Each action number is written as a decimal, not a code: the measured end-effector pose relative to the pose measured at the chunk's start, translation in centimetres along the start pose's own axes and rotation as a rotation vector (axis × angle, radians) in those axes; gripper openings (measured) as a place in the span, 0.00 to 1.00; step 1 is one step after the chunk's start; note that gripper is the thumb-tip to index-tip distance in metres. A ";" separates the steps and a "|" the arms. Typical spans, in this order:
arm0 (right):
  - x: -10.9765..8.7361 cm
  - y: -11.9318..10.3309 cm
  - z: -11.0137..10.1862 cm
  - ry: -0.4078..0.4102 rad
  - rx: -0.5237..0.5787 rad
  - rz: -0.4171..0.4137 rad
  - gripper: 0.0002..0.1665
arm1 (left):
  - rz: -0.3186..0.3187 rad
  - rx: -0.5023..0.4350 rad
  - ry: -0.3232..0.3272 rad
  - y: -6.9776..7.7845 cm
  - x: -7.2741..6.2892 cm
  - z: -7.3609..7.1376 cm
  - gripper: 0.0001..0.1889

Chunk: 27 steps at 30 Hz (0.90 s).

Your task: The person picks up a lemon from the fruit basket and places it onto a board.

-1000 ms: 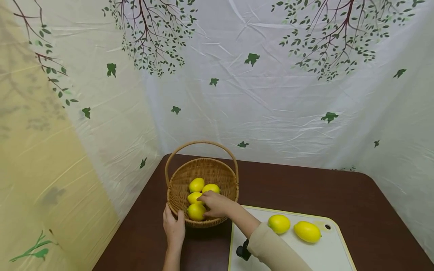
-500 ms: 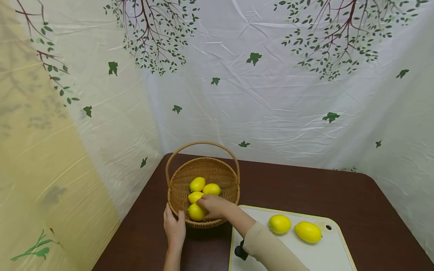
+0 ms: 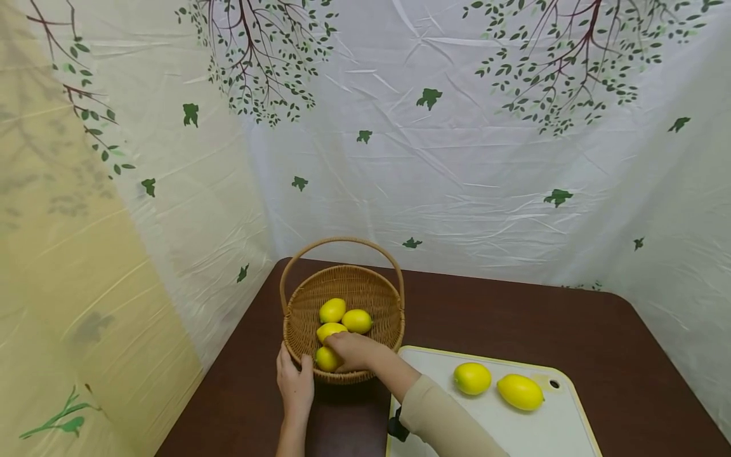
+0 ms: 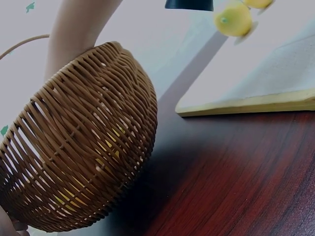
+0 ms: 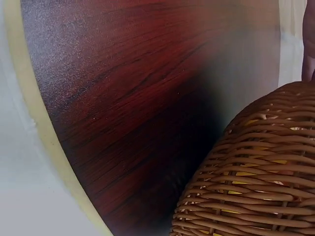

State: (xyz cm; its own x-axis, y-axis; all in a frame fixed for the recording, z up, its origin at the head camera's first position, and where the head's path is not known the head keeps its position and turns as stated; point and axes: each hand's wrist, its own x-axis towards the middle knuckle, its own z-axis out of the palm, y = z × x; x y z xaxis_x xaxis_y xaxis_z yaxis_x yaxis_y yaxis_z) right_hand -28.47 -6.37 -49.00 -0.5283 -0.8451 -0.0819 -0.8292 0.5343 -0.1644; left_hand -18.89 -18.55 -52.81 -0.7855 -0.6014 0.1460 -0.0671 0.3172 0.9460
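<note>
A brown wicker basket (image 3: 374, 285) with an arched handle tilts its mouth toward me and holds several yellow lemons. On its left front rim, my left hand (image 3: 295, 384) grips with the thumb at the edge and fingers along the outer wall. My right hand (image 3: 355, 351) reaches over the right front rim, its fingers curled around the nearest lemon (image 3: 327, 359). Just behind those fingers is another lemon (image 3: 329, 331); two more, a left one (image 3: 332, 310) and a right one (image 3: 357, 321), lie deeper. In the left wrist view, the basket's weave (image 4: 93, 132) hides the right hand's fingers.
A white cutting board (image 3: 554, 428) with a yellow edge lies right of the basket, under the right forearm. Two lemons, one rounder (image 3: 472, 378) and one longer (image 3: 520, 391), sit on it. The dark wooden table (image 3: 485, 311) meets a leaf-printed curtain (image 3: 400, 190) at the back.
My right hand has shifted slightly left and toward me, from between the lemons onto the nearest one. My left hand stays on the rim.
</note>
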 end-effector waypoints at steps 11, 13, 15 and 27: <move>0.5 -0.1 0.5 -0.016 -0.041 0.049 0.31 | 0.014 0.009 0.003 0.0 -0.1 -0.2 0.34; 0.6 -0.1 0.6 -0.017 -0.036 0.052 0.31 | 0.002 0.009 -0.002 0.0 -0.1 -0.2 0.34; 0.6 0.1 0.8 -0.020 -0.024 0.060 0.32 | -0.012 0.010 -0.005 0.1 0.0 -0.2 0.34; 0.7 0.2 0.8 -0.034 0.024 0.066 0.31 | -0.004 -0.002 -0.005 0.1 0.1 -0.1 0.34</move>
State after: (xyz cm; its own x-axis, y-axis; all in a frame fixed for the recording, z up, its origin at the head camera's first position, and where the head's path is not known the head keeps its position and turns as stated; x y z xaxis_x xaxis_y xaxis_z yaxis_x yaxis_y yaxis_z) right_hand -28.89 -6.83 -49.85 -0.5749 -0.8083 -0.1269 -0.7878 0.5887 -0.1810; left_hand -18.86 -18.65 -52.65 -0.7882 -0.5991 0.1409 -0.0690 0.3135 0.9471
